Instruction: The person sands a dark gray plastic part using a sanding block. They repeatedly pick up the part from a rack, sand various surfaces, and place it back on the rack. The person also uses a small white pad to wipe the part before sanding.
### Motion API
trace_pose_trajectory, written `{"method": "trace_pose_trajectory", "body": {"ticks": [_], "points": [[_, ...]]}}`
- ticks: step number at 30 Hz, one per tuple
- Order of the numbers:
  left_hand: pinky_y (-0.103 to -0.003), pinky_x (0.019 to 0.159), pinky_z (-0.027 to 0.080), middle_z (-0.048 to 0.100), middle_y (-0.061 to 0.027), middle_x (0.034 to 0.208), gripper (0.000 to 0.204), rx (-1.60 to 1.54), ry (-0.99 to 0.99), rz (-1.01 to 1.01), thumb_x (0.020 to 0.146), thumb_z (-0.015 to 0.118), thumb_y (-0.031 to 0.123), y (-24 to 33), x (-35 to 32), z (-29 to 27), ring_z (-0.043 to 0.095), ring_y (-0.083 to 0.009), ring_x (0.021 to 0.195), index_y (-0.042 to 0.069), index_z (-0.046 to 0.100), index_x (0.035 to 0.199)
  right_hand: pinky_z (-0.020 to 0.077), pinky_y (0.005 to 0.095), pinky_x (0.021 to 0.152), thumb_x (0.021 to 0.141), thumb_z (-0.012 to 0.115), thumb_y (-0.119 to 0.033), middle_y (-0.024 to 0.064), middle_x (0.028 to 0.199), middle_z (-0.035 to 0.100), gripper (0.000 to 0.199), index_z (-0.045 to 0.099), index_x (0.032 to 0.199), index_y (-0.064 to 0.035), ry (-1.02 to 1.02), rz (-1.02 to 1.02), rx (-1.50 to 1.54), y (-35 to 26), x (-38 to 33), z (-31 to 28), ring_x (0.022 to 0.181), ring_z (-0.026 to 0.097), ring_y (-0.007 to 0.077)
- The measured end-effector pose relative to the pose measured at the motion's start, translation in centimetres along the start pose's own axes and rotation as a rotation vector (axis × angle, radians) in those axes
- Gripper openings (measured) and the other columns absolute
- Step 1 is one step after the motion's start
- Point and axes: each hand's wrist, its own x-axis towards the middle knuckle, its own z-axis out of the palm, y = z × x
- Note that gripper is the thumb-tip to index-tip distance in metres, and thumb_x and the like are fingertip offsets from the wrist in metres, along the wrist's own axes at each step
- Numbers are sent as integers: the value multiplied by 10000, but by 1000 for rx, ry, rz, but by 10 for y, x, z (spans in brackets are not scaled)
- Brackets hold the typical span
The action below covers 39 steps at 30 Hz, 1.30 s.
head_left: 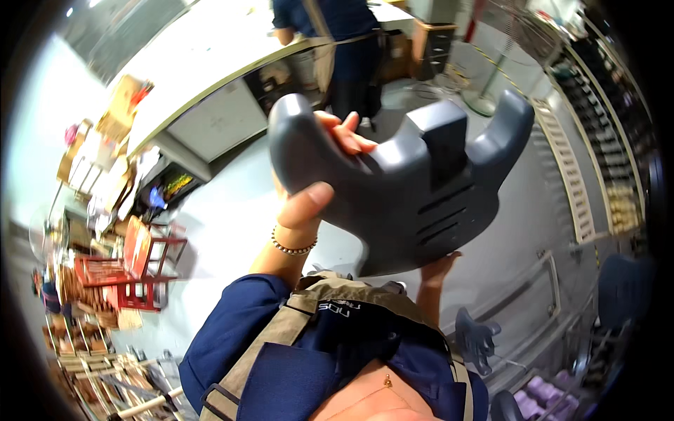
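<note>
Both hands hold grey plastic chair part (414,189) up.
Left hand (319,182) grips its curved arm; right hand (439,266) props underside, grip unclear.

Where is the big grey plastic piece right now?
In the head view, the grey plastic piece is centre frame, held up by the left hand and right hand.

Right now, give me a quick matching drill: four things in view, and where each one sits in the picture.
Things:
1. grey plastic part
2. left hand
3. red rack
4. right hand

Places:
A. under the part's lower edge
B. far left, on the floor
C. held up at centre
D. gripping the part's left prong, bracelet on the wrist

Pairs: 1-C, 2-D, 3-B, 4-A
</note>
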Motion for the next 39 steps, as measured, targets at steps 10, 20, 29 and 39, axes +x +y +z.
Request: {"method": "trace_pose_trajectory", "body": {"ticks": [10, 20, 29, 39], "points": [[-383, 964, 397, 499, -183, 1203, 658, 49, 745, -235, 675, 631, 239, 164, -138, -258, 524, -262, 1084, 44, 399, 1260, 281, 362, 1029, 779, 209, -775, 165, 1347, 393, 1026, 330, 1309, 96, -6, 87, -702, 153, 45, 159, 1218, 381, 280], [-390, 926, 419, 541, -123, 1106, 584, 99, 1251, 54, 679, 614, 244, 201, -158, -379, 530, -244, 1030, 47, 459, 1206, 354, 330, 976, 749, 145, -805, 157, 1232, 501, 1081, 387, 1260, 116, -202, 576, -908, 372, 156, 265, 1119, 468, 246], [-413, 892, 439, 539, -89, 1173, 551, 174, 1431, 208, 702, 593, 306, 212, -84, -508, 528, -253, 1062, 126, 488, 1212, 435, 286, 839, 733, 167, -820, 108, 1089, 580, 1073, 462, 1189, 105, -385, 797, -995, 571, 260, 386, 961, 535, 186], [-461, 830, 431, 537, -66, 1141, 632, 166, 1711, 292, 640, 673, 374, 250, -12, -659, 513, -253, 1038, 109, 479, 1179, 442, 277, 760, 783, 71, -774, 139, 1036, 581, 1070, 447, 1167, 151, -542, 929, -1053, 754, 339, 489, 866, 527, 177]]}}
